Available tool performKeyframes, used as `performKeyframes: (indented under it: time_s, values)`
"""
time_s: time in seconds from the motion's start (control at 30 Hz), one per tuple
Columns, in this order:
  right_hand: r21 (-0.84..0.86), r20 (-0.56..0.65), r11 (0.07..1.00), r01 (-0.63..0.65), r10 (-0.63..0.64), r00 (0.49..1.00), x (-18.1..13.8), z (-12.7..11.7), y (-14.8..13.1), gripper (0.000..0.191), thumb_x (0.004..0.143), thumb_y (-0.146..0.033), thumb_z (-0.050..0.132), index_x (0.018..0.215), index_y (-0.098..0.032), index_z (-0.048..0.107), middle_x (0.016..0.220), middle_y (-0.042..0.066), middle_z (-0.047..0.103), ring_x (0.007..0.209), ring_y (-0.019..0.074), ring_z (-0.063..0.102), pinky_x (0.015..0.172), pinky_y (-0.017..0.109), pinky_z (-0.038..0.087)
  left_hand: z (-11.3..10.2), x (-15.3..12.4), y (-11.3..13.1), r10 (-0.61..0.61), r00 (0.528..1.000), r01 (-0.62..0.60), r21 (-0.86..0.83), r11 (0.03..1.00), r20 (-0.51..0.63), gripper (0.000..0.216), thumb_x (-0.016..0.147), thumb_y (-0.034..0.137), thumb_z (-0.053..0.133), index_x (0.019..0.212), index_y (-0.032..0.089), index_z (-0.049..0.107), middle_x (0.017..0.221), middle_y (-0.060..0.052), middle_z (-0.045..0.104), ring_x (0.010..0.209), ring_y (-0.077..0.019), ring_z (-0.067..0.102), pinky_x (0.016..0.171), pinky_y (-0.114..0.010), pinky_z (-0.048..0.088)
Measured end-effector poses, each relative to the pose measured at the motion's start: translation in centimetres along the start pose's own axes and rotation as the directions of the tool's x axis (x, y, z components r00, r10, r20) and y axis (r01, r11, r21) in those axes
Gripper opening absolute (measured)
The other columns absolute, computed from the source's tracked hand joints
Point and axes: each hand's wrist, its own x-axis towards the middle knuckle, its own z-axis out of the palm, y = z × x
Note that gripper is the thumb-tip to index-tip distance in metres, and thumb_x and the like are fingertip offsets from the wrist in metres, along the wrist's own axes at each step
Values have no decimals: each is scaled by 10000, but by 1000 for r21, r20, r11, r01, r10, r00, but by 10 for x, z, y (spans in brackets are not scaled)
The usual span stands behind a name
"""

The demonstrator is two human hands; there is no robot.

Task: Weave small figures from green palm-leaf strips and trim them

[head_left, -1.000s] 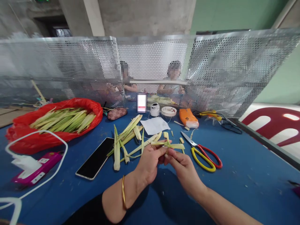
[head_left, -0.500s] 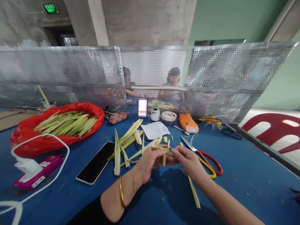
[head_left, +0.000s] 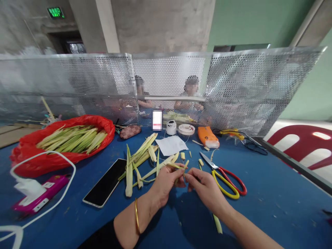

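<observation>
"What is the person wearing on the left arm?"

"A black sleeve [head_left: 102, 233] is covering the near part of the left forearm [head_left: 124, 223], and its edge is stopping well short of the left hand [head_left: 164, 181]."

"Is any jewellery showing?"

"Yes, a slim, gold-coloured bangle [head_left: 136, 217] is circling that forearm between the sleeve and the hand. Its band is looking smooth and plain, and it is gleaming a little."

"And the other side?"

"The right forearm [head_left: 241, 223] is showing bare from the right hand [head_left: 204, 186] down to the edge of the view."
</observation>
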Motion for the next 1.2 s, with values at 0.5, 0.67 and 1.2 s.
performKeyframes:
  time_s: [0.5,0.67,1.2]
  values:
    - [490,-55,858,-157,209,976,6,-1,-1,275,688,-422,739,672,-173,625,606,-34,496,606,123,420,611,252,344,2,-5,4,-86,986,56,203,978,140,366,693,487,692,805,143,631,510,27,559,406,-81,485,451,-204,369]
    - [441,-92,889,-128,186,978,5,-2,-1,263,668,-389,749,610,-170,614,596,-18,535,619,132,435,624,264,352,5,-7,6,-112,982,77,220,972,150,277,708,399,672,786,134,650,487,23,547,402,-81,479,445,-202,354]
    - [512,-156,854,-92,198,968,5,-2,0,294,659,-417,753,603,-175,596,545,-36,504,540,111,411,552,253,334,3,-9,6,-137,957,85,204,975,256,376,715,514,655,642,148,614,494,4,552,483,-109,522,554,-239,404]
